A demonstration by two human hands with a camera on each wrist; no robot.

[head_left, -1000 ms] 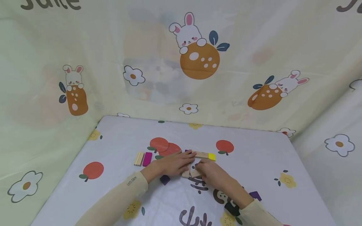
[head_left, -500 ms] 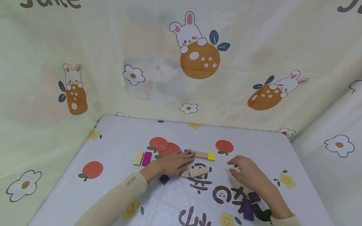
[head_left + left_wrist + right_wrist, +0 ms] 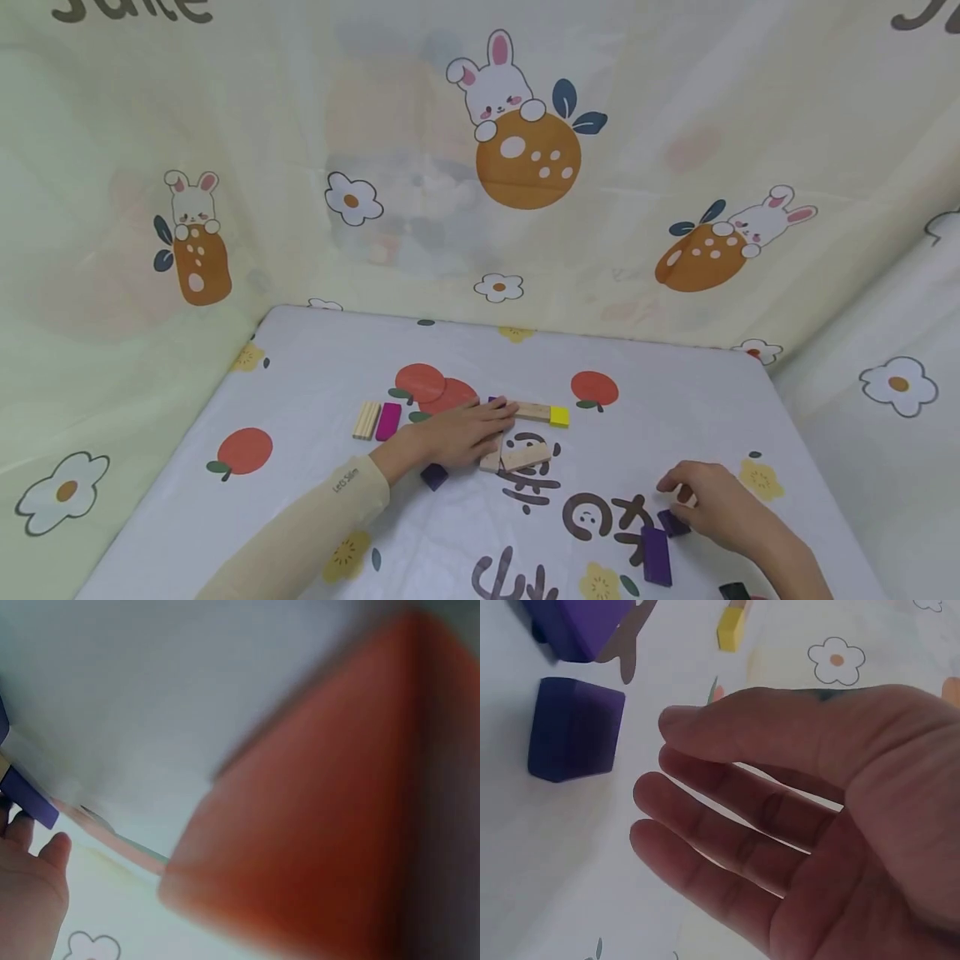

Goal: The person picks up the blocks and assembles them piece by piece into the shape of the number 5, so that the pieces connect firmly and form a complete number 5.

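The small purple block [image 3: 673, 523] sits at the lower right of the head view, just beside a purple rectangular block [image 3: 656, 557]. The right hand [image 3: 716, 504] is next to it, thumb and fingers loosely bent and apart, gripping nothing. A low sideways sweep of those fingers could knock the small block into its neighbour and turn both. The left hand [image 3: 467, 431] lies outstretched near the centre, fingertips at a row with a wooden bar [image 3: 534, 411] and a yellow block [image 3: 559, 417]; a slip there could skew the row. The rectangular block's long axis runs nearly up and down the frame, upper end leaning left; the small block's long axis is hard to tell. The row runs across, right end slightly lower.
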